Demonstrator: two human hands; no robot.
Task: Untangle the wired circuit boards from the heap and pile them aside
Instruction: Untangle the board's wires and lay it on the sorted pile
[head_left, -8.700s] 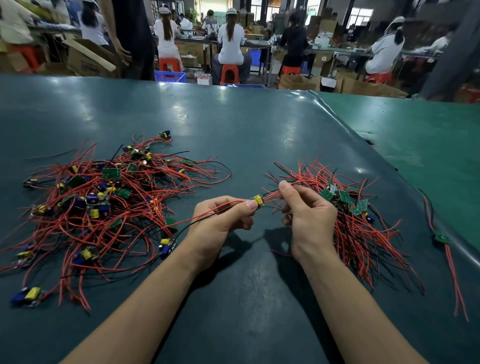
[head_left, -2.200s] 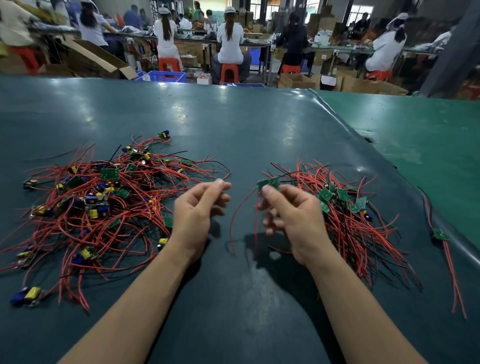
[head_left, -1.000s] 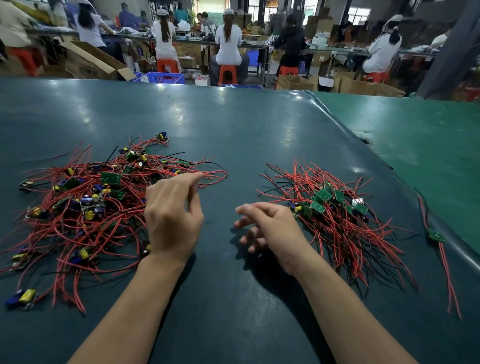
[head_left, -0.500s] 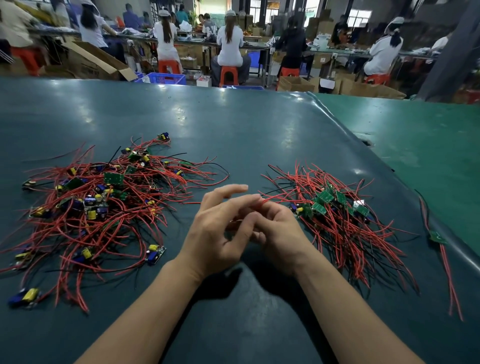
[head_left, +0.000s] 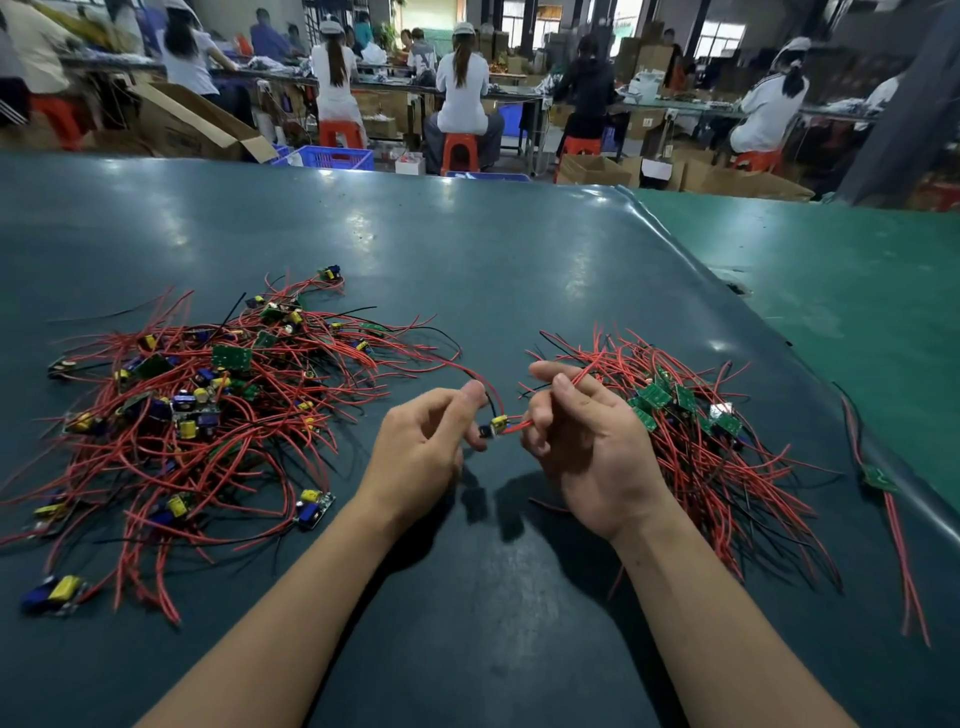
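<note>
A: So where's it at? Left hand (head_left: 423, 447) pinches a small circuit board (head_left: 496, 425) between thumb and fingers, just above the tabletop (head_left: 493, 260), between the two piles. Right hand (head_left: 587, 441) has its fingers curled round the board's red wires (head_left: 519, 425) right beside it.

B: Yeah, and one red lead (head_left: 467, 371) still loops back toward the tangled heap (head_left: 197, 405) on the left. That's my worry. If it's still snagged in there and gets yanked, I'd guess half the heap drags along, or a wire tears off at the solder joint.

A: Sorted pile (head_left: 685, 431) is just beside the right hand too, so a sloppy drop could knot it straight into those wires.

B: Also there's a stray board (head_left: 878, 478) way out right near the edge. Easy to forget.
</note>
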